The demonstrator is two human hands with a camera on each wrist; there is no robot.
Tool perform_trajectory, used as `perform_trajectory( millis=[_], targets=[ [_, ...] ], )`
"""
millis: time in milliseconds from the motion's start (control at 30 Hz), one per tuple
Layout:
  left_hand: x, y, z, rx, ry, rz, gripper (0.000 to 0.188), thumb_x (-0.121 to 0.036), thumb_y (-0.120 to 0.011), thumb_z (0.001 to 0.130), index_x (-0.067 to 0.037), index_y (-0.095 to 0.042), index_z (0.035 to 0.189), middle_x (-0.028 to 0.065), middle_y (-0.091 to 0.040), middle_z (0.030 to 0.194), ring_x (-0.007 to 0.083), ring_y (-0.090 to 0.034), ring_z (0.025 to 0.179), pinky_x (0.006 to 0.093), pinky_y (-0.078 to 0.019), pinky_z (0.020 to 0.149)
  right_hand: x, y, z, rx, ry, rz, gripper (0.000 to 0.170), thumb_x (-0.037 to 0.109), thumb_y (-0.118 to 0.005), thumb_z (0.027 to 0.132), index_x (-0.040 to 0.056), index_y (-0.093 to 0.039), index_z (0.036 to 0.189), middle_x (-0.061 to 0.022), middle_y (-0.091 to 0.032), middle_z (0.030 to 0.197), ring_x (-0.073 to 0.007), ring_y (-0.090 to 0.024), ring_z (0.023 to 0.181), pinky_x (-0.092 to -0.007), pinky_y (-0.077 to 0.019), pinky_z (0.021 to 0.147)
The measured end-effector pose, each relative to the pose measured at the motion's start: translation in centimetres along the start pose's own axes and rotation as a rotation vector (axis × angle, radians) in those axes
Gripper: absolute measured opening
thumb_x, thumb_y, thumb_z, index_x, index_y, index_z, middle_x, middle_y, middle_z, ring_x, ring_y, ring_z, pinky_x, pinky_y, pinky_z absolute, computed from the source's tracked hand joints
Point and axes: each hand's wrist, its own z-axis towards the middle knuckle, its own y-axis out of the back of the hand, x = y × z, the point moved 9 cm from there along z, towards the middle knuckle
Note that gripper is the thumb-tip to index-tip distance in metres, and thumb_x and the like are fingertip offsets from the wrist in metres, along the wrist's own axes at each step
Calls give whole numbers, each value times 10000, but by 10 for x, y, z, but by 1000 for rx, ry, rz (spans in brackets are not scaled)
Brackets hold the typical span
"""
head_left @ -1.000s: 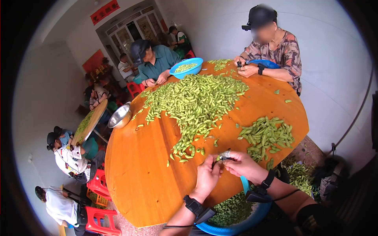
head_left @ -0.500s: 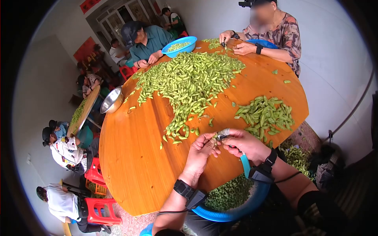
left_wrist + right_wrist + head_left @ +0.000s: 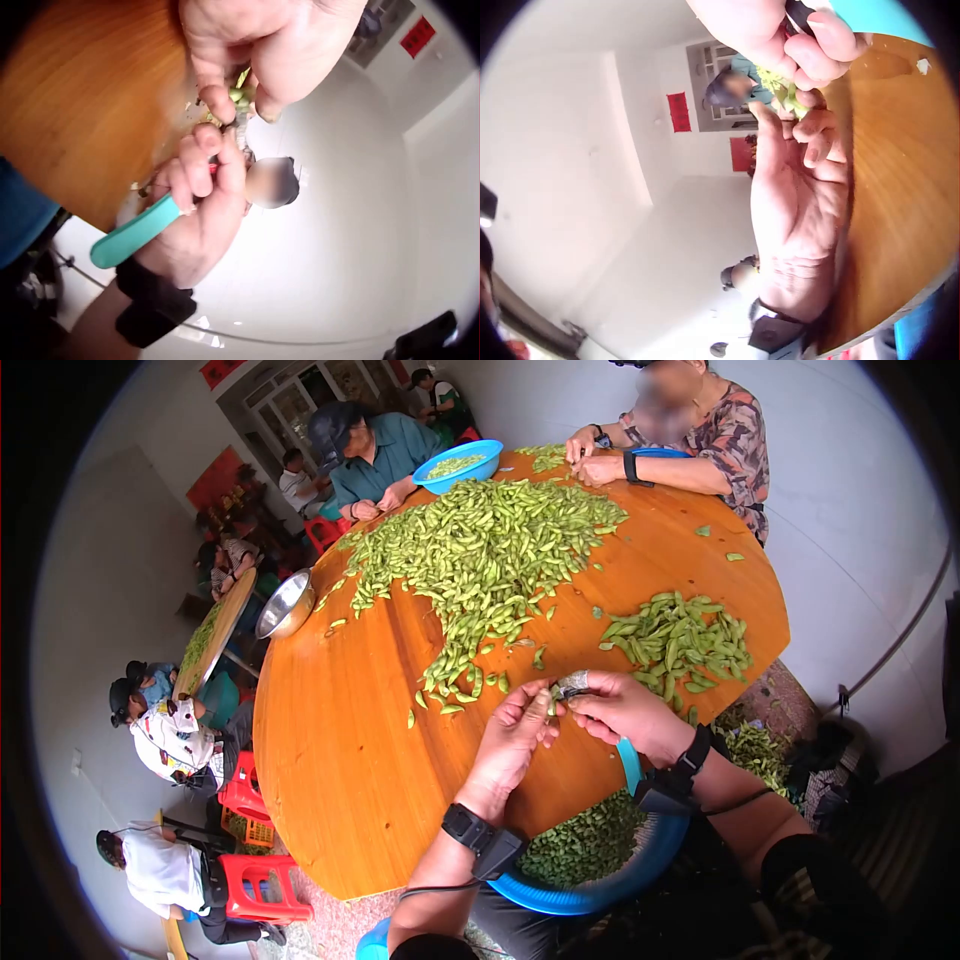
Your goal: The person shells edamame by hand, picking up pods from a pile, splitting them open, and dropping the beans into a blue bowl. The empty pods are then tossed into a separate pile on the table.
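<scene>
Over the near edge of the wooden table, my left hand pinches a green pod between thumb and fingers. Close against it, my right hand grips a tool with a teal handle; its working end, wrapped in something silvery, is at the pod. The fingers partly hide that end. A large heap of green pods covers the table's middle, and a smaller pile lies right of my hands. Below the table edge, a blue basin holds small green pieces.
Two people sit across the table, one behind a blue bowl of beans. A steel bowl stands at the left edge. Red stools and more people are at the left. Loose pods lie on the floor at the right.
The head view has shifted, so table and hands sit higher in it than a second ago. Both hands stay together at the pod. The person across at the right has lowered the nearer-raised hand.
</scene>
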Motion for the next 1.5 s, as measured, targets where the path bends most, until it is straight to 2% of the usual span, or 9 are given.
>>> perform_trajectory(
  millis=[133,433,967,1133,1233,1300,1400,1433,1500],
  targets=[
    [7,8,-2,-104,62,193,244,-198,-481,1002,-27,-540,1166,36,-630,878,74,-540,614,193,-439,515,10,-11,-10,-77,39,-60,164,81,-547,931,39,-611,1076,30,-531,676,-13,-427,499,-183,-325,425],
    [19,11,-5,-104,154,3,176,-151,-386,997,-30,-511,1026,21,-562,782,65,-448,557,189,-326,449,1,-13,-13,-91,38,-37,157,68,-522,934,46,-599,1069,27,-534,680,-9,-425,494,-176,-314,412],
    [10,-11,-23,-140,105,-10,193,-84,-407,970,-13,-534,1096,28,-573,799,63,-435,569,181,-329,482,4,-10,-31,-37,86,160,147,96,-535,935,23,-590,1049,-1,-566,726,-32,-448,475,-182,-330,390],
    [-2,-43,-89,-85,226,432,288,-55,-411,954,-63,-595,1174,-41,-511,830,21,-416,637,159,-336,550,0,56,-27,-200,114,268,181,93,-534,928,39,-592,1090,-1,-552,704,-44,-441,477,-202,-329,391],
    [11,-65,-116,145,30,987,243,18,-470,889,-22,-605,1087,90,-642,940,164,-633,827,283,-498,718,-2,101,-22,-298,158,175,113,67,-486,924,17,-566,985,-13,-545,702,-52,-431,467,-207,-316,380],
    [-11,-83,-118,70,-140,1105,183,-9,-539,830,-29,-622,992,162,-643,905,361,-628,884,403,-506,759,2,105,-25,-314,136,155,101,73,-485,927,20,-563,964,-14,-540,696,-54,-429,463,-210,-315,377],
    [-30,-67,-94,-45,-90,1252,141,-33,-555,845,-22,-639,958,162,-649,899,311,-652,816,357,-513,714,6,96,-27,-295,114,78,95,78,-486,929,22,-561,941,-13,-532,684,-54,-427,458,-217,-314,374],
    [-47,-59,-80,-173,-252,1260,106,-66,-582,834,-17,-652,896,167,-654,865,323,-651,809,368,-513,699,7,96,-28,-294,114,79,95,78,-486,929,22,-561,941,-13,-532,684,-54,-427,458,-217,-314,374],
    [-61,-23,-44,-432,-159,1401,144,-101,-592,840,-9,-655,931,206,-652,883,343,-652,789,377,-518,687,8,95,-28,-281,113,32,95,79,-488,928,20,-562,929,-13,-526,678,-55,-421,452,-224,-313,373]
  ],
)
